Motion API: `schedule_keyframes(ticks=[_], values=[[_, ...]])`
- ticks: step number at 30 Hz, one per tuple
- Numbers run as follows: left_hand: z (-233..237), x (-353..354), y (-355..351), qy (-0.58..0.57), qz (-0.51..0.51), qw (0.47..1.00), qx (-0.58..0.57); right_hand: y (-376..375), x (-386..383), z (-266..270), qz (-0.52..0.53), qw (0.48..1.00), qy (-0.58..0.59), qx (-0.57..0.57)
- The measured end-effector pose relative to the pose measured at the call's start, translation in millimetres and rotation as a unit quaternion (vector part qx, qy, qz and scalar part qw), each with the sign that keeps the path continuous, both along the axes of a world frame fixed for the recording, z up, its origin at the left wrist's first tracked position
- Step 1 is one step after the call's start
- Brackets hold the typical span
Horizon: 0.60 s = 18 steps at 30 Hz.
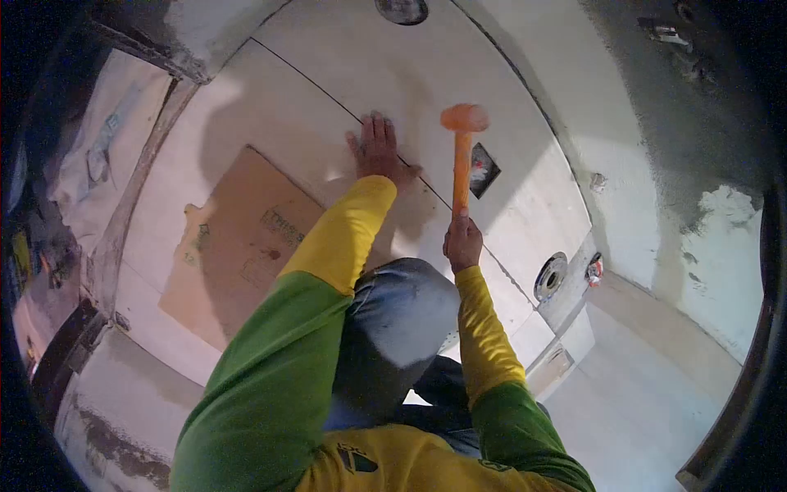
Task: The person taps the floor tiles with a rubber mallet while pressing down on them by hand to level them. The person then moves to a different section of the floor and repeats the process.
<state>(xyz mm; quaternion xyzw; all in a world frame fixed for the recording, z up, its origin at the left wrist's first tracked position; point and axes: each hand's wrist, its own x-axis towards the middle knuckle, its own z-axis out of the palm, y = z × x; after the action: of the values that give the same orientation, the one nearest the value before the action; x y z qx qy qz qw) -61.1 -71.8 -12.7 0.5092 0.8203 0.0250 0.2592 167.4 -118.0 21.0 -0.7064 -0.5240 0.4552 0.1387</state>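
Observation:
My right hand (464, 243) is wrapped round the handle of an orange mallet (461, 168). Its rounded head, a little blurred, points away from me over the pale floor tiles (492, 74). Flat on the tiles, my left hand (378, 150) has its fingers spread across the dark joint line (307, 78) between two tiles. Close to the mallet's head is a dark square cutout (484, 171) in the tile.
A sheet of cardboard (238, 246) lies on the left tile. Round openings show in the floor, one at the right (551, 277) and one at the far end (402, 10). Walls rise on the right, with a pipe fitting (666, 34). A doorway edge (135, 197) stands left.

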Motion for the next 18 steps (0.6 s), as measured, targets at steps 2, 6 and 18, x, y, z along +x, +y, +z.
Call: schedule_keyframes(ticks=[2,6,18], values=[[-1.4,3.0,-5.3,-0.001,-0.006,1.0,-0.011,-10.6,-7.7,13.2,-0.058,0.996,0.067,0.005],[5.0,1.6,-0.5,0.013,-0.015,0.999,-0.028,-2.6,18.2,-49.3,0.07,0.995,-0.057,0.032],[-53.0,-35.5,-26.0,0.086,-0.034,0.983,0.161,-22.0,23.5,-20.6,0.009,0.999,-0.037,-0.013]])
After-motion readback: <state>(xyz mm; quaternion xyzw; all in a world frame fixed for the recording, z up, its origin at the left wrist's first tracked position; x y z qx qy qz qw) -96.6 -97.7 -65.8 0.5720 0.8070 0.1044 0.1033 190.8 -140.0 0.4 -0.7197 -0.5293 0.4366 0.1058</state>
